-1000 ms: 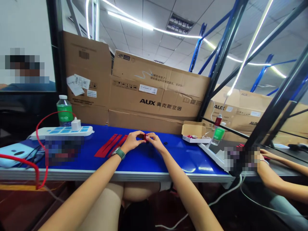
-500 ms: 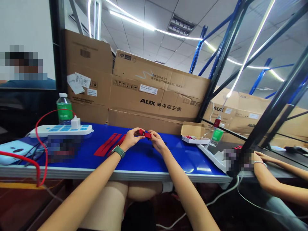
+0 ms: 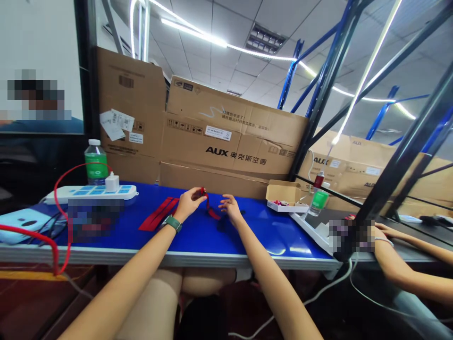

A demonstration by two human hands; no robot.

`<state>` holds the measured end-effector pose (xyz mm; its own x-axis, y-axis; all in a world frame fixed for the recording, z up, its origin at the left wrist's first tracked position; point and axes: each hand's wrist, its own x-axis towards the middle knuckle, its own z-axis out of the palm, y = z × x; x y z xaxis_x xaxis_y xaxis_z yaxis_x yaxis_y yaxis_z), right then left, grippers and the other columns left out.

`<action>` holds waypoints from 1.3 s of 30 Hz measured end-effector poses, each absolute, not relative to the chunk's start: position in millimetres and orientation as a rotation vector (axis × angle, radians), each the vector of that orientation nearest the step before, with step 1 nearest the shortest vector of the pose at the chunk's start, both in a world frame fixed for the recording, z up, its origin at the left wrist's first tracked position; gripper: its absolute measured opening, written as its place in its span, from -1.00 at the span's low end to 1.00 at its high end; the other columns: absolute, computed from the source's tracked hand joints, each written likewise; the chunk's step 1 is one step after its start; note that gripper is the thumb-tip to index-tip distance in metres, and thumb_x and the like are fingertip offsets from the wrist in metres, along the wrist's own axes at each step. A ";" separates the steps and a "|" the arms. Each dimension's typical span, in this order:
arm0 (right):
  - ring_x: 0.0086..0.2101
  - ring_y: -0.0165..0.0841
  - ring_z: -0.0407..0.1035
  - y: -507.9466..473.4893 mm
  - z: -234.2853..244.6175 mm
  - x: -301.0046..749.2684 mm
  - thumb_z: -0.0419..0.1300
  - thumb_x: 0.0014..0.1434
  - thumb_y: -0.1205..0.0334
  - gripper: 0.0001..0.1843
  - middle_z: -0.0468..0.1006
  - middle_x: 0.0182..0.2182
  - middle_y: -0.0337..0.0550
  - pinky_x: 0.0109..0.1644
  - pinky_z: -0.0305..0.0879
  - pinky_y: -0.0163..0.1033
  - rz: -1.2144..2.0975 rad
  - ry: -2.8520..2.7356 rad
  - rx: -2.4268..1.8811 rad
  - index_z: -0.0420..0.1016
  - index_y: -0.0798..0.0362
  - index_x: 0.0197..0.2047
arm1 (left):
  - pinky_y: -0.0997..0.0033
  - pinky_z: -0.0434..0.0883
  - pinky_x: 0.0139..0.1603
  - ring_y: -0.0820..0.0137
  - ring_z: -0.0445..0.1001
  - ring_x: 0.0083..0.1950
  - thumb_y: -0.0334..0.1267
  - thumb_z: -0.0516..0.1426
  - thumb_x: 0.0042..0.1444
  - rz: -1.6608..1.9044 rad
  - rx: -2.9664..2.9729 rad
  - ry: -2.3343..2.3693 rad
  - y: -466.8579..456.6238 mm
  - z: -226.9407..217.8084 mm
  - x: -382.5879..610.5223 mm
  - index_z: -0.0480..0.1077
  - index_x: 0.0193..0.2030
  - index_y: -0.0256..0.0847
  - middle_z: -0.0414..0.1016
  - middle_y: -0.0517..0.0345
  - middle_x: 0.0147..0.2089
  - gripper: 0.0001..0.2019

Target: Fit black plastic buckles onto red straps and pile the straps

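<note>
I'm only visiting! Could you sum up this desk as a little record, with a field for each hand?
Left hand: pinching a red strap that dangles from the fingers
Right hand: fingers parted, beside the strap, apparently holding nothing
Tabletop: blue; red strips lie left of the left hand
Farther left: white power strip, green-labelled bottle behind it
Farther right: open carton with small items, too small to identify
Behind: cardboard

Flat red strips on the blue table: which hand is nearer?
Left. The left hand is close beside the flat red strips, on their right; the right hand is farther right.
</note>
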<state>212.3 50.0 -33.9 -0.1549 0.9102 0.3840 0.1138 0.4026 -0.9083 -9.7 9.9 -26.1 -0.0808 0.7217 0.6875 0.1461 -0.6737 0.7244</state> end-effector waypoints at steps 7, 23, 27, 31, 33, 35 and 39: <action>0.03 -0.17 0.36 22.6 -31.2 189.8 0.22 0.22 0.04 -0.56 0.50 0.02 -0.03 0.13 0.24 -0.04 0.132 -2.079 -0.923 0.41 -0.06 0.14 | 0.31 0.52 -0.12 0.23 0.63 -0.19 -0.05 0.18 0.18 1.821 1.932 1.252 5.8 -30.5 -6.0 0.56 -0.16 -0.20 0.67 0.01 -0.20 -0.72; -0.16 -0.21 0.48 13.6 -32.0 172.4 0.29 0.16 0.14 -0.79 0.63 -0.19 -0.12 -0.03 0.29 -0.16 0.091 -2.077 -1.001 0.57 -0.04 -0.13 | 0.33 0.42 -0.21 0.14 0.62 -0.20 -0.08 0.12 0.18 1.493 2.100 1.392 3.9 -32.6 2.4 0.63 -0.26 -0.17 0.69 -0.02 -0.21 -0.70; -0.23 -0.27 0.48 18.1 -36.5 170.9 0.28 0.15 0.11 -0.81 0.62 -0.24 -0.16 -0.08 0.34 -0.20 0.205 -1.996 -0.957 0.56 -0.04 -0.17 | 0.37 0.39 -0.27 0.14 0.61 -0.23 -0.03 0.12 0.16 1.417 2.114 1.398 -0.7 -27.7 1.0 0.65 -0.34 -0.19 0.69 0.06 -0.29 -0.66; -0.17 -0.25 0.48 23.0 -36.6 171.6 0.33 0.09 0.12 -0.72 0.63 -0.17 -0.17 -0.02 0.35 -0.17 0.236 -1.954 -1.008 0.58 -0.05 -0.10 | 0.38 0.36 -0.28 0.16 0.59 -0.26 0.01 0.11 0.16 1.430 2.108 1.373 -3.6 -24.4 2.9 0.66 -0.35 -0.21 0.69 0.08 -0.32 -0.61; -0.14 -0.24 0.48 22.8 -33.7 173.0 0.35 0.08 0.12 -0.72 0.62 -0.15 -0.17 0.01 0.33 -0.15 0.220 -1.964 -1.035 0.59 -0.06 -0.11 | 0.38 0.35 -0.27 0.16 0.58 -0.25 0.01 0.12 0.16 1.493 2.076 1.388 -4.1 -23.9 3.6 0.66 -0.33 -0.22 0.68 0.08 -0.33 -0.62; -0.12 -0.22 0.47 20.0 -29.3 175.2 0.38 0.07 0.12 -0.71 0.62 -0.15 -0.16 0.04 0.30 -0.12 0.180 -1.965 -1.052 0.58 -0.08 -0.10 | 0.40 0.31 -0.29 0.19 0.56 -0.29 0.00 0.12 0.17 1.577 2.036 1.459 -5.2 -22.7 3.0 0.65 -0.36 -0.26 0.65 0.09 -0.41 -0.61; -0.04 -0.14 0.43 11.3 -19.5 181.8 0.39 0.08 0.14 -0.68 0.60 -0.11 -0.10 0.13 0.20 -0.02 0.065 -1.958 -1.070 0.55 -0.07 -0.08 | 0.42 0.18 -0.40 0.36 0.42 -0.45 0.05 0.05 0.24 1.813 1.894 1.699 -8.9 -15.7 -5.0 0.52 -0.53 -0.28 0.47 0.13 -0.59 -0.50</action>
<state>181.8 11.3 -19.5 -0.2431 0.7015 0.6699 0.6553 0.6280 -0.4198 -5.0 -8.9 -15.7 -0.2649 0.6693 0.6942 0.6492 -0.4085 0.6415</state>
